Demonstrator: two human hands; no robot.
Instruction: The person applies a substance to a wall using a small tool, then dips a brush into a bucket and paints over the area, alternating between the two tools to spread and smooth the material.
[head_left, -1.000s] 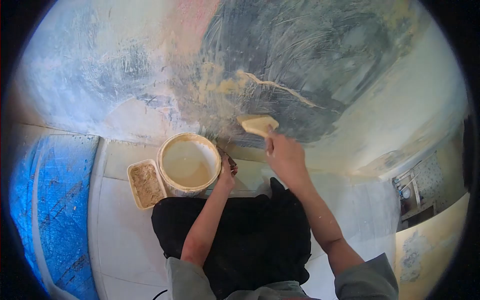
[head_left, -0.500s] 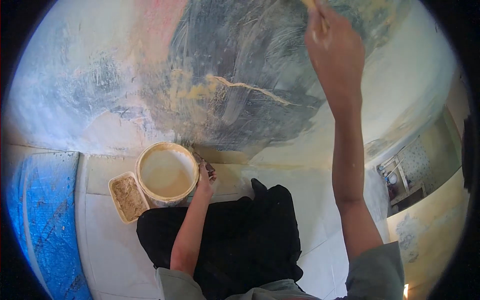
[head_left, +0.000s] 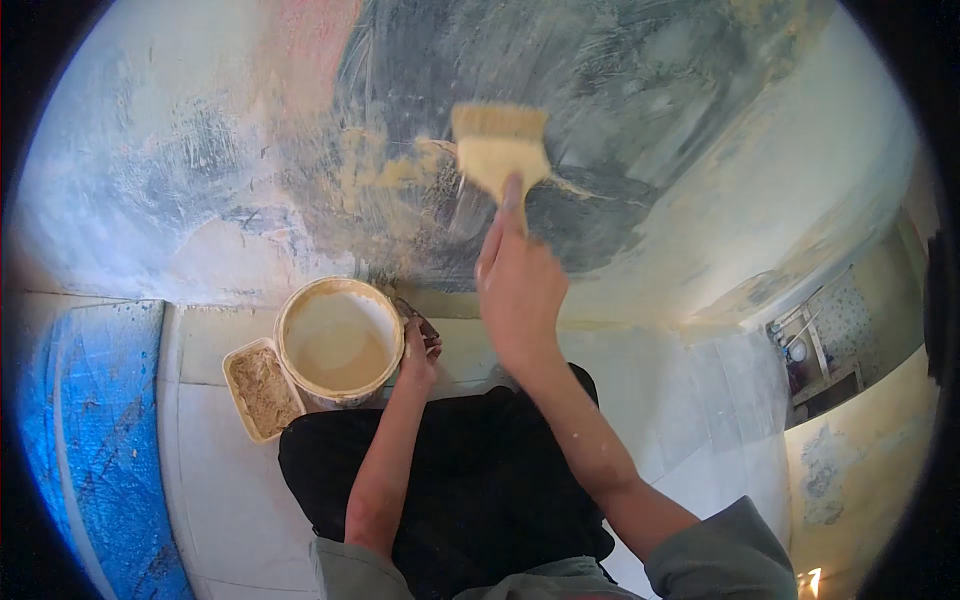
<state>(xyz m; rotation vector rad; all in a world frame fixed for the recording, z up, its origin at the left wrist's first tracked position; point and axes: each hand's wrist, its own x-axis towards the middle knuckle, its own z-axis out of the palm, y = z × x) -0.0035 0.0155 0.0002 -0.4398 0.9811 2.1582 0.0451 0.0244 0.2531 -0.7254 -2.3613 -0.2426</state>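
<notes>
My right hand [head_left: 522, 295] grips the handle of a wide paintbrush [head_left: 503, 165], index finger laid along it. The pale bristles point up and overlap the dark grey patch of the wall [head_left: 420, 80] in this view. A yellowish crack line [head_left: 580, 187] runs across that patch, just right of the brush. Low down, my left hand [head_left: 419, 362] is beside the right rim of a round bucket [head_left: 340, 388] holding thin, cream-coloured liquid. Its fingers are closed around a small dark object [head_left: 425, 322], whose kind I cannot make out.
Against the bucket's left side stands a small rectangular tub [head_left: 240, 405] of beige paste. Blue plastic sheeting [head_left: 105, 440] lies at far left on the pale tiled floor [head_left: 230, 500]. My black-clad legs [head_left: 460, 480] are folded below the bucket. An opening [head_left: 825, 345] shows clutter at right.
My right hand has come down and left from the upper right, bringing the whole brush into view. My left hand stays by the bucket.
</notes>
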